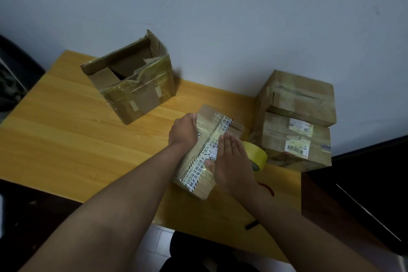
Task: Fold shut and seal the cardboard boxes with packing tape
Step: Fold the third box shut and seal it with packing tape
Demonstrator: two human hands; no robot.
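small box: (207, 152) centre of the bench (66, 139), lying long and narrow, flaps down, printed tape along its seam.
left hand: (184, 130) fingers curled over the box's 11 o'clock end, gripping it.
right hand: (231, 161) fingers straight, flat on the tape.
handling: likely light and stiff, the tape film slick; best held by the cardboard ends.
tape roll: (257, 157) at 3 o'clock, just beside the box.
open box: (132, 86) at 11 o'clock, flaps still up.
stacked boxes: (295, 117) at 2 o'clock, taped.
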